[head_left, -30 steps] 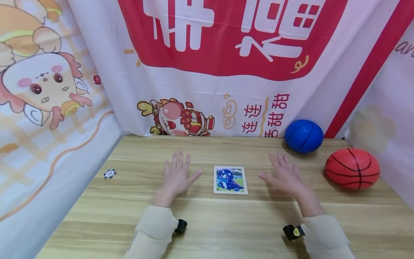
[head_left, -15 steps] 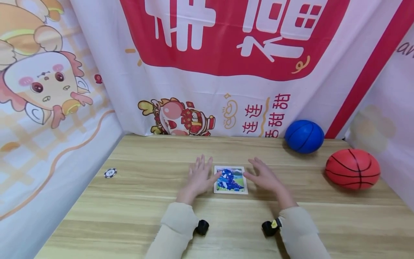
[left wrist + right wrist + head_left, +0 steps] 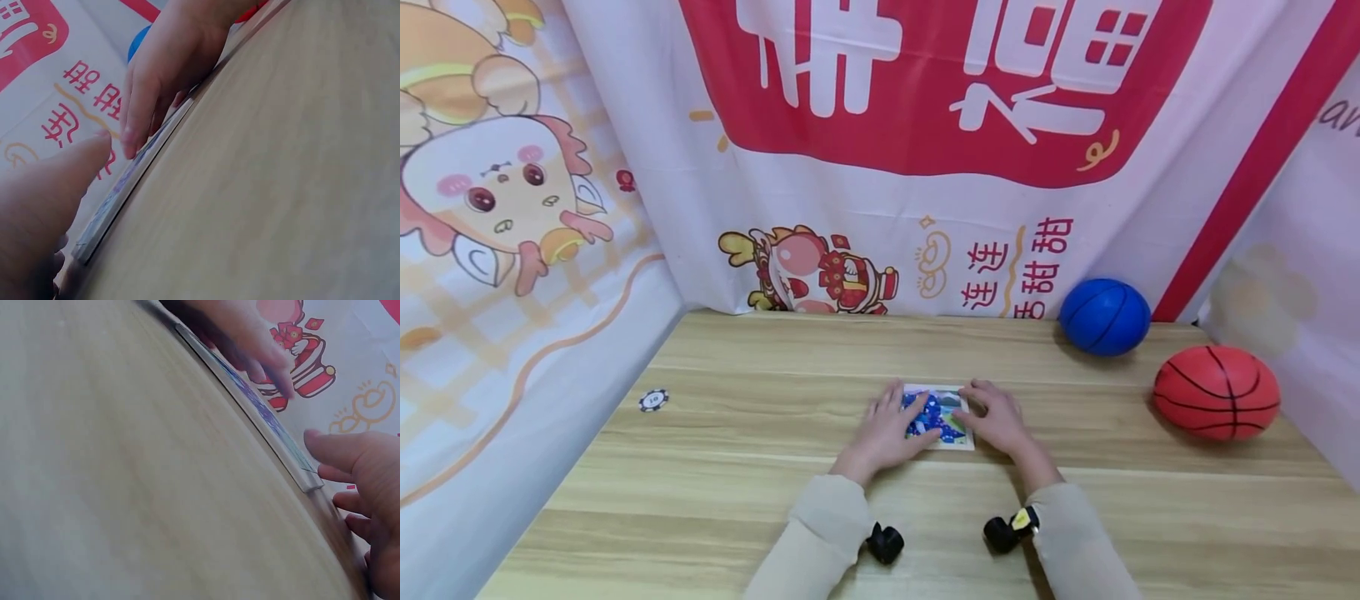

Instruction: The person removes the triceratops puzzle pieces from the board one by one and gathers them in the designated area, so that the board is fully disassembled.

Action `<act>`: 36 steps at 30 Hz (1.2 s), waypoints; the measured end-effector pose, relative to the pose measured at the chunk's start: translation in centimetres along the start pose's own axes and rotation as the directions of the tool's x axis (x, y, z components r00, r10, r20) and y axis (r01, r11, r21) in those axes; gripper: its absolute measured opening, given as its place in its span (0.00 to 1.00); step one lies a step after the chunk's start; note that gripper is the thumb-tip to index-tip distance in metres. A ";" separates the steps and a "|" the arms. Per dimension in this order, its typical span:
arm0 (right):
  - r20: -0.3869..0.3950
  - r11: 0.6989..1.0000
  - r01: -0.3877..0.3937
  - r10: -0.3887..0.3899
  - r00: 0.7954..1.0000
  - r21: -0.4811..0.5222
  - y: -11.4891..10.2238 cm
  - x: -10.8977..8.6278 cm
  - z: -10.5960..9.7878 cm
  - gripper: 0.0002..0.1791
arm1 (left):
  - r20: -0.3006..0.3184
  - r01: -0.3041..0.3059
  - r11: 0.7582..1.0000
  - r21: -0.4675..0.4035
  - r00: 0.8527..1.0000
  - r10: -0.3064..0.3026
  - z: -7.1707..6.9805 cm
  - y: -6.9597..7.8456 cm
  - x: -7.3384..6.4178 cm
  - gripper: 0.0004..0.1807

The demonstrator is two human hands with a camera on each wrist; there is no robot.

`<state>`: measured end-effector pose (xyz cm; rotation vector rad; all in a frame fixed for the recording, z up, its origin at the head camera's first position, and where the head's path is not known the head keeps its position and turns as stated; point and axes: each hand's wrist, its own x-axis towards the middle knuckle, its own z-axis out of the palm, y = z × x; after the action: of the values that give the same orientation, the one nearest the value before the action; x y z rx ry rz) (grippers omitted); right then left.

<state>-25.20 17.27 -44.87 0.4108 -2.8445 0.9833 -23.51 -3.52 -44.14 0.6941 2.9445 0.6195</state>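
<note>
A flat, white-framed picture board (image 3: pixel 934 412), showing a blue dinosaur, lies on the wooden table between both hands. My left hand (image 3: pixel 883 435) is at its left side, with the thumb and a finger extended over the picture. At the right edge is my right hand (image 3: pixel 1000 422), its fingers slightly bent and the thumb side over the board. In the left wrist view the board (image 3: pixel 122 194) lies flat on the tabletop. The right wrist view has my right thumb raised off the board's corner, with the other fingers beside it. Parts of the picture are covered by fingers.
A blue ball (image 3: pixel 1105 317) and a red ball (image 3: pixel 1217 393) with black lines stand at the back right. On the left lies a round chip (image 3: pixel 654 401) marked 10. Printed cloth (image 3: pixel 880 192) hangs behind the table (image 3: pixel 737 367) and along its sides.
Both hands have moved inward from either side of the picture board and now reach over its left and right edges. The board, balls and chip stay in place.
</note>
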 end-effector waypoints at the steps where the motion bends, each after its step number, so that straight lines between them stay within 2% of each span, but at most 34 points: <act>1: -0.006 1.000 0.002 -0.002 1.000 -0.008 -0.1 0.0 0.1 0.25 | 0.003 -0.011 1.000 0.006 1.000 0.011 0.1 0.1 0.0 0.39; 7: -0.014 0.999 0.003 -0.003 1.000 -0.039 -0.3 -0.1 0.4 0.25 | 0.008 -0.038 0.999 0.020 0.999 0.038 0.5 0.1 -0.3 0.38; 12: -0.018 0.999 0.017 -0.018 1.000 -0.047 -0.4 0.0 0.7 0.24 | 0.012 -0.044 0.997 0.071 0.999 0.044 0.8 -0.2 -0.5 0.37; 25: -0.040 0.998 0.018 -0.020 0.999 -0.055 0.0 -0.1 0.5 0.21 | 0.008 -0.068 0.990 0.123 0.998 0.067 1.1 0.2 -0.2 0.38; 36: -0.017 0.999 -0.023 0.023 1.000 -0.035 -0.4 0.1 0.6 0.21 | 0.010 -0.038 0.990 0.133 0.999 0.037 1.2 0.1 -0.3 0.38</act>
<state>-25.19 16.53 -45.07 0.3653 -2.8531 0.9343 -23.06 -3.14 -45.27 0.7633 2.9938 0.4241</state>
